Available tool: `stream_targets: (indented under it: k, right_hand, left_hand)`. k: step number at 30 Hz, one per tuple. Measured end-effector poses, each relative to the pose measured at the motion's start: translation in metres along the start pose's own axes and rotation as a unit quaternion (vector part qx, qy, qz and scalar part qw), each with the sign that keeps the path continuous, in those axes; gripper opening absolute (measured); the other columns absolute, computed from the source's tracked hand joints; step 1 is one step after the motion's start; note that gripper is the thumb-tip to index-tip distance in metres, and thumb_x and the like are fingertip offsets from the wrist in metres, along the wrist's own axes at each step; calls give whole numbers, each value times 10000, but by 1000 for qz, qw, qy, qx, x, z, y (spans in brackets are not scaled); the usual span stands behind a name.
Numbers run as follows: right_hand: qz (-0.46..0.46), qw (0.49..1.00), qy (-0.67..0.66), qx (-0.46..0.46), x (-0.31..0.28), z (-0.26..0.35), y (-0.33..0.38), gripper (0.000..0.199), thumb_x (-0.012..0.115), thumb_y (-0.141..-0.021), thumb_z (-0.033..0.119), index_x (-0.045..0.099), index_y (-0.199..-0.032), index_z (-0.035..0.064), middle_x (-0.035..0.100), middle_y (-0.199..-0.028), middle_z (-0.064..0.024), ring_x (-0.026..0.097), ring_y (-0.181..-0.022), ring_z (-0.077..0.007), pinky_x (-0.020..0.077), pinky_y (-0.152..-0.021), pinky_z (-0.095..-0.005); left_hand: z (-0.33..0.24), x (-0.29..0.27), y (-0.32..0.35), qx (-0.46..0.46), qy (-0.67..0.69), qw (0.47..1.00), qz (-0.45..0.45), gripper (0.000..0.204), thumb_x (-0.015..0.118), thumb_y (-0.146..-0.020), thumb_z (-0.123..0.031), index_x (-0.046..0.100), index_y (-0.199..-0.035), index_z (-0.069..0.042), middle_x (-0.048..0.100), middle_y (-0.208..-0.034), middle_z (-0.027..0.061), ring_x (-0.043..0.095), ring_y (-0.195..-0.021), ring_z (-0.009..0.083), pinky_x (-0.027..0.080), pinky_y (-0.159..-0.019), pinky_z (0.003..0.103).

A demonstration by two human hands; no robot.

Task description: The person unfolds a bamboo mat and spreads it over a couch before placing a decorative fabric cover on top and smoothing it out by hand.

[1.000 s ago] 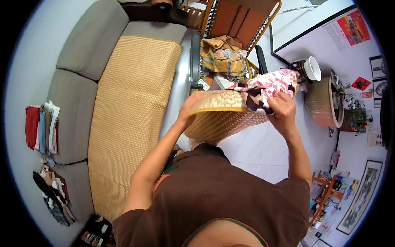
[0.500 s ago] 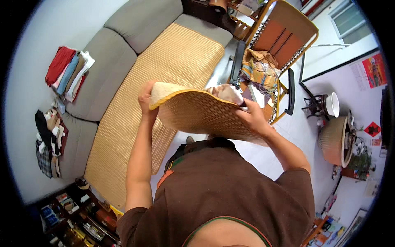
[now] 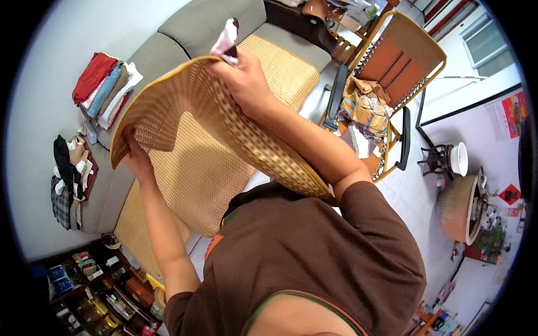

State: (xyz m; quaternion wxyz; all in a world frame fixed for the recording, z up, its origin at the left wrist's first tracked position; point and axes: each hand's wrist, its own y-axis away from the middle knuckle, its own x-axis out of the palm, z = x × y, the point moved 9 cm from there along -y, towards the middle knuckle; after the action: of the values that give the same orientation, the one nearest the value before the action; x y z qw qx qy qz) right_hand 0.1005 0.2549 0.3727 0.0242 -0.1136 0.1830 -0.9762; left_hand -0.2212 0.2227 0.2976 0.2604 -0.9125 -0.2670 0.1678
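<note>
A tan woven plastic basket (image 3: 185, 103) is tipped up on its side above the grey sofa (image 3: 185, 31). My left hand (image 3: 136, 158) grips its lower left rim. My right hand (image 3: 242, 80) holds the upper rim, with a pink and white patterned cloth (image 3: 225, 40) sticking up just above its fingers. The basket's inside is hidden from me. A yellow woven mat (image 3: 207, 168) covers the sofa seat below the basket.
Folded clothes (image 3: 105, 87) in red, blue and white lie stacked on the sofa back, with darker clothes (image 3: 70, 173) further left. A wooden folding chair (image 3: 386, 73) holding crumpled fabric stands at the right. A low shelf (image 3: 95, 285) of small items sits at bottom left.
The basket has swung from in front of me over the floor to the left above the sofa and tilted up steeply. Both hands stayed on its rim.
</note>
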Motion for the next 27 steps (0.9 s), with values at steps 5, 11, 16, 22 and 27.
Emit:
stream_targets:
  k: [5, 11, 16, 22, 27]
  right_hand:
    - [13, 996, -83, -5, -4, -42, -59, 156, 612, -838, 155, 599, -858, 1, 594, -757, -8, 537, -678, -78, 442, -630, -243]
    - [117, 956, 217, 159, -68, -194, -70, 259, 619, -844, 215, 633, -955, -19, 614, -738, -53, 548, -617, -112, 444, -557, -287]
    - [247, 842, 462, 127, -157, -376, -19, 248, 610, -787, 261, 640, -907, 47, 615, -691, -210, 606, -636, -374, 471, -610, -475]
    - [302, 710, 593, 231, -248, -467, -39, 312, 556, -812, 323, 592, -987, 68, 643, -848, -209, 619, -795, -401, 482, -722, -495]
    - [245, 626, 664, 328, -384, -519, -97, 405, 506, -834, 426, 643, -1012, 89, 649, -967, -198, 622, -879, -388, 474, -789, -492]
  left_hand:
    - [4, 15, -12, 38, -133, 990, 40, 252, 455, -968, -136, 554, -1063, 75, 598, -1021, 109, 564, -955, 197, 440, -859, 326]
    - [50, 62, 3, 142, -100, 979, 102, 291, 487, -934, -237, 598, -983, 28, 597, -983, 85, 552, -945, 195, 419, -858, 322]
    - [139, 133, 58, -68, -261, 942, 201, 203, 445, -841, -57, 598, -968, -17, 593, -1017, 137, 529, -1026, 291, 419, -897, 369]
    - [167, 200, 132, -76, -346, 873, 335, 276, 483, -696, 64, 583, -933, -35, 591, -958, 136, 525, -1002, 331, 433, -855, 409]
    - [215, 163, 133, -178, -327, 893, 252, 195, 506, -788, 3, 596, -958, -29, 609, -964, 182, 543, -952, 379, 434, -810, 441]
